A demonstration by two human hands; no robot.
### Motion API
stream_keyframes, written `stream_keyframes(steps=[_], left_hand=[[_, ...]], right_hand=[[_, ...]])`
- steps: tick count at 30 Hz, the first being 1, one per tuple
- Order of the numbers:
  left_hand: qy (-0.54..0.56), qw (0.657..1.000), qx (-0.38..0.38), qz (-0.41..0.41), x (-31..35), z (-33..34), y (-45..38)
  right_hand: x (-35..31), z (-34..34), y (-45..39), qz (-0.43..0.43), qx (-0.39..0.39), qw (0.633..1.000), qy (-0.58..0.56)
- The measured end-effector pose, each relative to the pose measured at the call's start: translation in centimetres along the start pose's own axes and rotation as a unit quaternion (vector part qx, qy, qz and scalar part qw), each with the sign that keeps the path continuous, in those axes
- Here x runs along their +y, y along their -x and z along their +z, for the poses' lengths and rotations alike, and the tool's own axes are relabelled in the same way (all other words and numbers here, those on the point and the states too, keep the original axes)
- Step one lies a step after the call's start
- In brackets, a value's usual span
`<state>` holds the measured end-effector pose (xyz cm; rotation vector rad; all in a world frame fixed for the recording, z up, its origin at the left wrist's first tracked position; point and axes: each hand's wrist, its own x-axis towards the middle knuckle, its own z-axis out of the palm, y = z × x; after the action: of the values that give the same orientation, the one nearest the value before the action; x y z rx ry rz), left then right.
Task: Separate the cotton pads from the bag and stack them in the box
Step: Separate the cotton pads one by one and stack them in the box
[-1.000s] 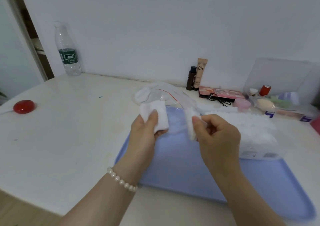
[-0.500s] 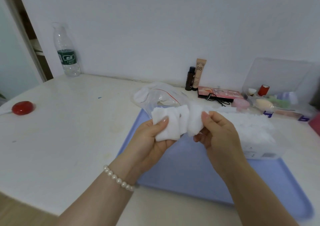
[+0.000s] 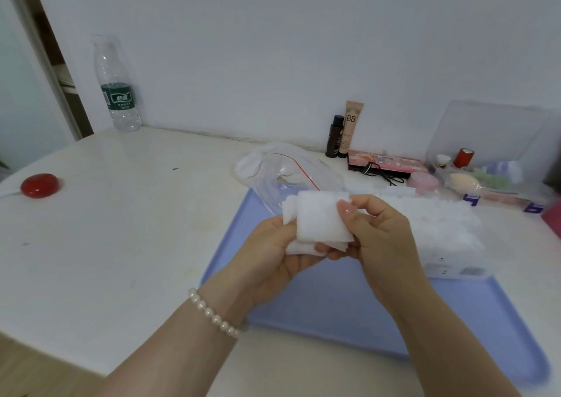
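Open tabletop (image 3: 127, 220) across the left and centre, broken only by a red round object (image 3: 39, 185) near the left edge and a water bottle (image 3: 117, 89) against the back wall. Bare blue tray (image 3: 318, 302) floor below the hands. Blocked behind by a clear bag (image 3: 273, 172); at right by the pad-filled box (image 3: 440, 235), cosmetics (image 3: 343, 135) and a clear organiser (image 3: 491, 165).

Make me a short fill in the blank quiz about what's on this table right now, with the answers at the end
1. Both hands hold a stack of white cotton ____ above the tray.
2. The tray's colour is ____.
3. The left hand wrist wears a ____ bracelet.
4. The round object at the table's far left is ____.

Missing words: pads; blue; pearl; red
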<state>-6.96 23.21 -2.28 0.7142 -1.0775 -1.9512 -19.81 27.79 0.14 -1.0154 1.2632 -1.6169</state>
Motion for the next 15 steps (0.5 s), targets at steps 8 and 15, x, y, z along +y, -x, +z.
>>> stream_keyframes(steps=[8, 15], left_hand=[[0.063, 0.998, 0.005, -0.004, 0.15, -0.24, -0.16], [0.135, 0.991, 0.007, -0.006, 0.41, -0.25, -0.28]], right_hand=[[-0.29, -0.14, -0.24, 0.033, -0.019, 0.999, -0.035], [-0.11, -0.65, -0.29, 0.022, -0.025, 0.998, -0.047]])
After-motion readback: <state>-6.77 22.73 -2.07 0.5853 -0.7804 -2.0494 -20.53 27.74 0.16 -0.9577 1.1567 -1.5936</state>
